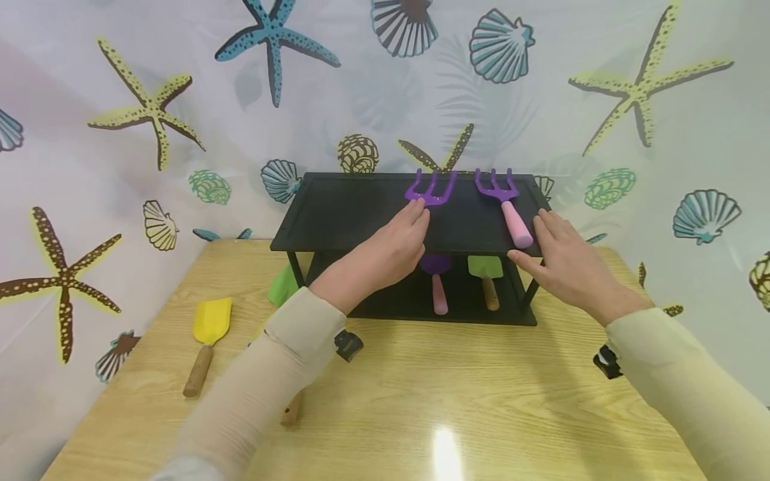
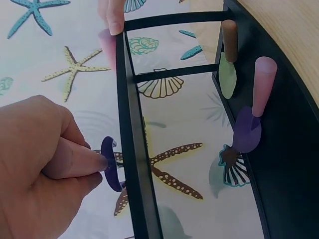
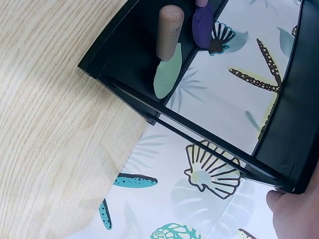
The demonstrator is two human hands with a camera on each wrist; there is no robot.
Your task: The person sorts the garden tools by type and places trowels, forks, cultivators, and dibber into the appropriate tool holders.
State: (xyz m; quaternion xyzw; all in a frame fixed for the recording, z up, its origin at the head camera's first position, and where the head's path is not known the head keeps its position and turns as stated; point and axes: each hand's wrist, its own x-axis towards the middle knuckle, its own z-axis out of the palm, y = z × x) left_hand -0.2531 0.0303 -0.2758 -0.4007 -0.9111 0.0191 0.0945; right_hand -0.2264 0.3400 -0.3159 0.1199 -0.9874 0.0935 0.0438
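My left hand (image 1: 397, 244) grips the pink handle (image 2: 75, 159) of a purple three-pronged hand fork (image 1: 430, 195) over the black two-tier shelf's (image 1: 343, 207) top. In the head view, the hand hides that handle. A matching hand fork (image 1: 516, 224) lies at the top tier's right end, prongs toward the back. Beside it, my right hand (image 1: 571, 260) rests on the shelf's front right corner with fingers extended, thumb at the front edge. On the lower tier lie a purple trowel (image 1: 440, 294) with a pink handle and a green trowel (image 1: 486, 267) with a wooden handle.
A yellow trowel (image 1: 212, 322) lies on the wooden table (image 1: 481, 387) at the left. A wooden handle (image 1: 291, 409) shows past my left sleeve, and a green piece (image 1: 283, 286) sits by the shelf's left leg. Behind hangs a sea-patterned cloth (image 1: 385, 87).
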